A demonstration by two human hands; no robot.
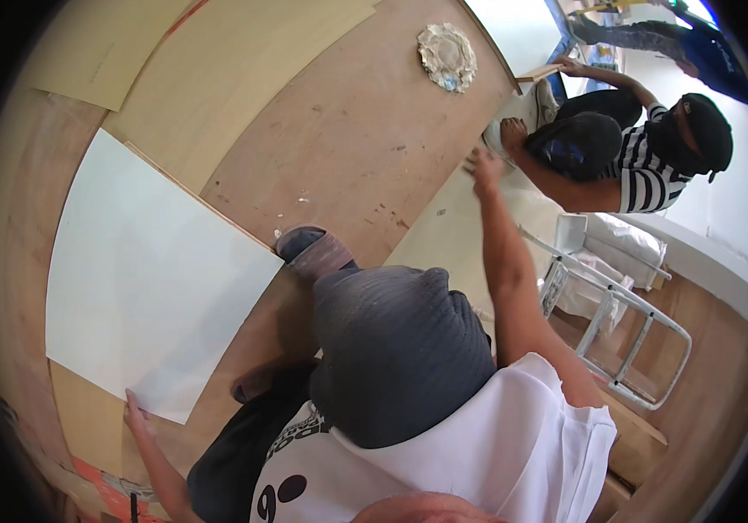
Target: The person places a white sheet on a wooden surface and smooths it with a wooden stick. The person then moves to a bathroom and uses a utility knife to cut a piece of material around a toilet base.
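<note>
A large white panel (147, 270) lies at the left over plywood, its far edge along a wooden strip. My left hand (137, 417) grips its near edge, a fingertip on top and the other fingers mostly hidden. My right arm stretches far forward to the right. At its end my right hand (484, 170) is slightly blurred, its fingers apart and nothing visible in them. It hangs over a pale sheet on the floor, close to a co-worker's shoe (493, 139). My bent knee (400, 340) in dark trousers fills the middle, with my shoe (304, 248) beside the panel's corner.
A crouching co-worker (644, 157) in a striped shirt holds a wooden piece (539, 73) at the far right. Another person (696, 52) is behind. A metal step ladder (622, 336) lies to my right. A crumpled, plaster-coloured round object (447, 57) rests on the brown board (330, 131).
</note>
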